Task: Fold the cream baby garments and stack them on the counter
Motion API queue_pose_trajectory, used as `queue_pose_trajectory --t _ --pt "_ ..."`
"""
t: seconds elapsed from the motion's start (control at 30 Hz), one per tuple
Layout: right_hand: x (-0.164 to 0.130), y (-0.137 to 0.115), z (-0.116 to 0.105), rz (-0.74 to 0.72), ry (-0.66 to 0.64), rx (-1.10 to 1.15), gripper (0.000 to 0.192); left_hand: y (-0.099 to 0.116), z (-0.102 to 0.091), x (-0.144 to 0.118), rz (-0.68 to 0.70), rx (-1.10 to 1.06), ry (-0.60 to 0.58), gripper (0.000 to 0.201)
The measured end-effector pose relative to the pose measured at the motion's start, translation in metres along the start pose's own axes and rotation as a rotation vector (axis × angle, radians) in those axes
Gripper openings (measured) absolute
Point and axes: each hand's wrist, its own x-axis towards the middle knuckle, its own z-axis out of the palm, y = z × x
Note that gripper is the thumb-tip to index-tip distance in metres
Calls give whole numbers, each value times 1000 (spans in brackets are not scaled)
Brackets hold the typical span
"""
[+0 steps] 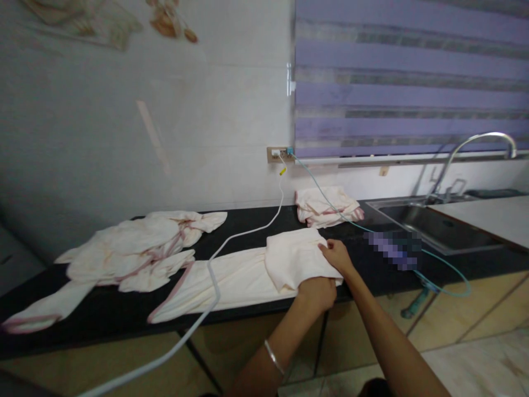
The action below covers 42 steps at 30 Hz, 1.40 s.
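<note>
Left hand: grip closed on the near edge of the folded towel. Right hand: fingers flat on the fold's right edge, pinching it. The towel lies on the black counter, near edge, centre. A white cable crosses its left part. Left: crumpled cloth. Far: folded cloth. Right: sink.

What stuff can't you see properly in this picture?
- Head view: a pixelated patch hides something on the black counter.
- The left hand is curled, so its fingers hide against the folded cream cloth.
- The white cable runs off the bottom edge.
- The wall decorations are cut off at the top and blurred.
- The sink is partly covered by a white board.
</note>
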Motion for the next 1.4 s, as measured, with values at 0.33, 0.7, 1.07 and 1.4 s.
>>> queue_pose_trajectory --t 0.33,0.7,1.07,1.4 --pt "-9 1 2 -145 80 -154 38 -26 -74 -15 -211 -32 150 56" --pt "-7 4 -1 -166 38 -132 33 -104 25 17 -213 26 210 64" --pt "-13 -4 1 -113 81 -209 36 -191 8 -43 -465 172 172 65" --pt "-31 -36 0 -25 208 -439 31 -185 11 -44 -466 178 202 65"
